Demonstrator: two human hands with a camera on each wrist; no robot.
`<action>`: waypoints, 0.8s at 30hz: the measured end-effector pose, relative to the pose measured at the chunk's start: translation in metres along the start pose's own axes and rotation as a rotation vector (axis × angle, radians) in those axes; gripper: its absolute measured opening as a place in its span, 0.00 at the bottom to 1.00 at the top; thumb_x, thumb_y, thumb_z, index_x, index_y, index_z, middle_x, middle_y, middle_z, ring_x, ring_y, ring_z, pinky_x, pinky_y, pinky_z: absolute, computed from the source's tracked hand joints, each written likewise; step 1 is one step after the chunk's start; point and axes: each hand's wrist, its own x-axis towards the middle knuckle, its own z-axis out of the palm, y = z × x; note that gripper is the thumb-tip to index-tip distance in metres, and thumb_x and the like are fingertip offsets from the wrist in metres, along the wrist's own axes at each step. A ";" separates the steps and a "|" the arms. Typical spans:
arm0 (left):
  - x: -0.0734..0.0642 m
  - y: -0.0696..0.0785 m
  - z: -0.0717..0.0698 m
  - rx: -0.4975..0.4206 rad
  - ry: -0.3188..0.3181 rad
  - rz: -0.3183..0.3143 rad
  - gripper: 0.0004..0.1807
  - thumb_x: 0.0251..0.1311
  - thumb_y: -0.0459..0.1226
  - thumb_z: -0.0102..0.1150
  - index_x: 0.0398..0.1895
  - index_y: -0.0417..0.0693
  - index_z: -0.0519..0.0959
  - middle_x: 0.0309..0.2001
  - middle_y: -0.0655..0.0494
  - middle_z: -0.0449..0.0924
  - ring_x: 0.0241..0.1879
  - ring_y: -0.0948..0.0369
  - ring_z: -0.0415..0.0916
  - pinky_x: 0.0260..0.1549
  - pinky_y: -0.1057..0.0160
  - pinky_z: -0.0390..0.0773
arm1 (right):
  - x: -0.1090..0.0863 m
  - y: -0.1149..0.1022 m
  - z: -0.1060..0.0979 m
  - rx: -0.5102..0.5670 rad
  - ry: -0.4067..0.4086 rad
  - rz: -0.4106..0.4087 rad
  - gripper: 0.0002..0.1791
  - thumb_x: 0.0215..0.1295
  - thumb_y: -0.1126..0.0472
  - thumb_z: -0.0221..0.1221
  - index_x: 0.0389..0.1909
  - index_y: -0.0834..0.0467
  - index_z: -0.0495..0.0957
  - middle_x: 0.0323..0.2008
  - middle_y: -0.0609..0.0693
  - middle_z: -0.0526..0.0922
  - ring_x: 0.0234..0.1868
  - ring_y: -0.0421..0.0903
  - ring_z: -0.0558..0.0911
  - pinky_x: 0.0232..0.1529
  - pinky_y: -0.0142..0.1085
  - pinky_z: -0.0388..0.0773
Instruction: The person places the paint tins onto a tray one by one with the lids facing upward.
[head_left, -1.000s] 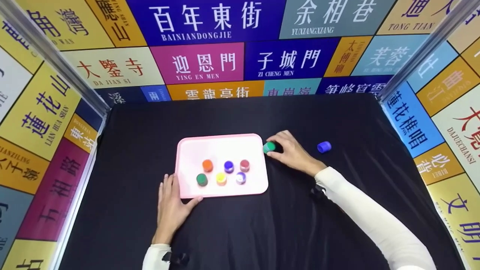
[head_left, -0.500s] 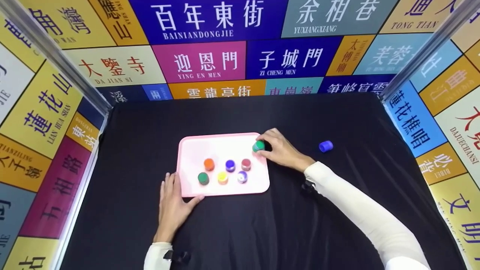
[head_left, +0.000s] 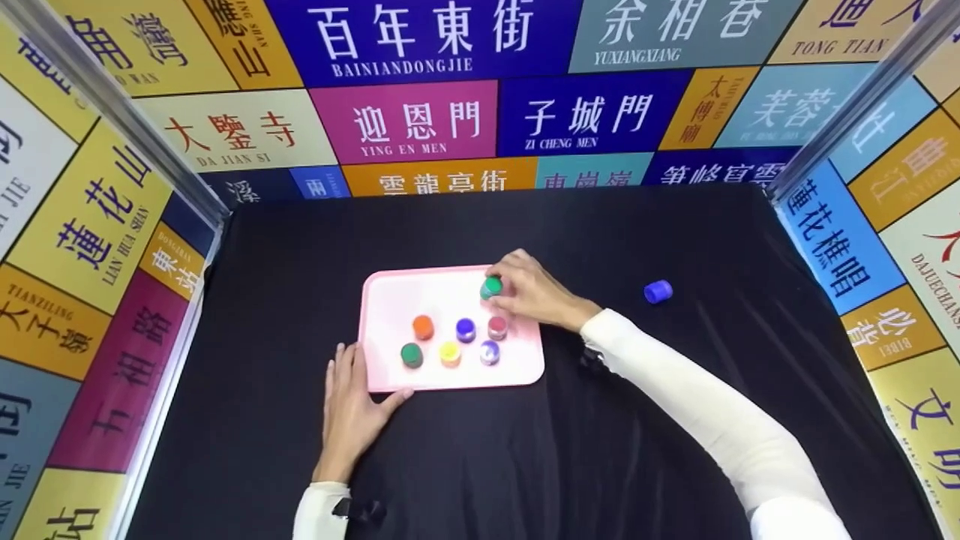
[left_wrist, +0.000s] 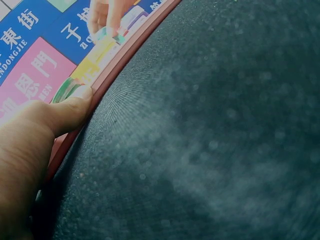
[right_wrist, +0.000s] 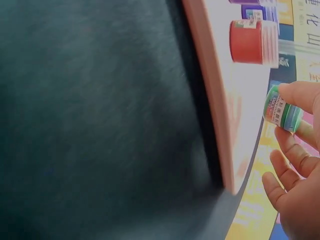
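In the head view, my left hand (head_left: 351, 416) rests at the near left corner of a pink tray (head_left: 401, 296), fingers along its left side. Its thumb (left_wrist: 75, 107) presses on the front rim in the left wrist view. My right hand (head_left: 531, 291) pinches a small green-lidded paint jar (head_left: 491, 287) between thumb and fingers, over the tray's far right part. The label on this jar (right_wrist: 276, 107) faces the right wrist camera, and the jar is tilted there. Whether it touches the tray cannot be told.
Several more jars stand on the tray, among them orange (head_left: 423, 327), dark green (head_left: 411, 355), yellow (head_left: 450, 354), blue (head_left: 466, 330), red (head_left: 497, 328) and purple (head_left: 490, 352). A blue jar (head_left: 658, 292) lies on its side on the black cloth (head_left: 600, 450), right of the tray.
My right hand has carried the green-lidded jar leftward, from beside the tray's right edge to over its far right part. My left hand has stayed at the tray corner.
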 end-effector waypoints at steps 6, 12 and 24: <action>0.000 -0.001 0.001 -0.002 -0.003 -0.005 0.68 0.52 0.61 0.83 0.86 0.32 0.58 0.82 0.31 0.60 0.87 0.36 0.47 0.87 0.39 0.43 | 0.016 -0.011 0.013 -0.061 -0.060 -0.021 0.20 0.71 0.55 0.74 0.59 0.59 0.86 0.48 0.52 0.85 0.55 0.53 0.75 0.59 0.48 0.75; 0.001 -0.002 0.000 0.005 0.007 0.008 0.68 0.52 0.61 0.83 0.85 0.31 0.58 0.81 0.30 0.61 0.86 0.36 0.48 0.87 0.39 0.43 | 0.031 -0.021 0.024 -0.089 -0.105 -0.060 0.21 0.72 0.54 0.73 0.60 0.59 0.85 0.47 0.53 0.84 0.55 0.53 0.75 0.59 0.49 0.76; 0.000 -0.002 0.000 0.003 0.004 0.001 0.68 0.53 0.61 0.83 0.85 0.30 0.58 0.81 0.29 0.61 0.86 0.35 0.47 0.86 0.37 0.44 | 0.048 -0.031 0.038 -0.108 -0.170 -0.097 0.21 0.75 0.53 0.70 0.62 0.59 0.84 0.53 0.53 0.84 0.59 0.51 0.74 0.62 0.47 0.75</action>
